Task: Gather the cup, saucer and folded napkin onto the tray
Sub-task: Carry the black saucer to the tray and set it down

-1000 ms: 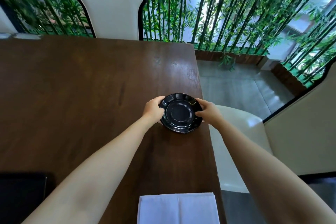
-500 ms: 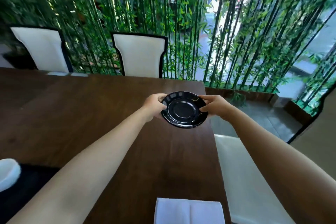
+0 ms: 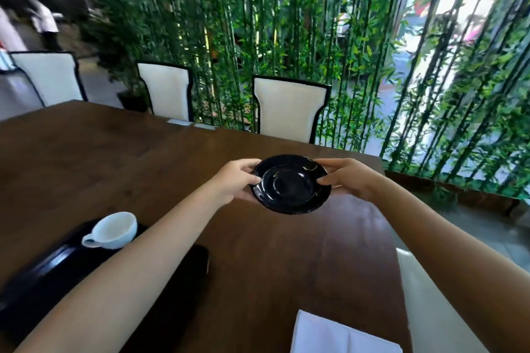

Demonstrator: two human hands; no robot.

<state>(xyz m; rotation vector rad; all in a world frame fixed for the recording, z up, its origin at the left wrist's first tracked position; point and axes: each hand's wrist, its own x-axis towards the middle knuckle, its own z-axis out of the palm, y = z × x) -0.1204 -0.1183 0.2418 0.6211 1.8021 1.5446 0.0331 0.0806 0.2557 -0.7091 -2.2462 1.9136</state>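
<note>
White napkin [image 3: 341, 334]: folded, flat on the brown wooden table [image 3: 272, 252] at its near edge, close to the near-right corner; centre crease and long axis run from the near edge away and slightly leftward; partly cut off by the bottom of the view.
Tray [image 3: 54, 275]: glossy black, on the table's near-left part, long axis running from near-left to far-right; the left forearm crosses over its right end.
Cup [image 3: 113, 230]: white, standing on the tray's far end, mouth tipped toward the camera, handle pointing left toward the table's left edge.
Saucer [image 3: 291, 183]: black, round, glossy, held in the air above the table toward its far-right corner, well apart from the tray; face up and tilted, far rim higher than near rim.
Left hand [image 3: 236, 180]: pinching the saucer's left rim, thumb on top, fingers curled beneath.
Right hand [image 3: 348, 178]: pinching the right rim, thumb on top, fingers pressed together under the rim.
Chairs: 3 cream chairs [image 3: 289, 107] with black frames along the table's far edge; 1 pale seat beside the right edge.
Bamboo screen [image 3: 315, 46]: green stalks behind the chairs.
</note>
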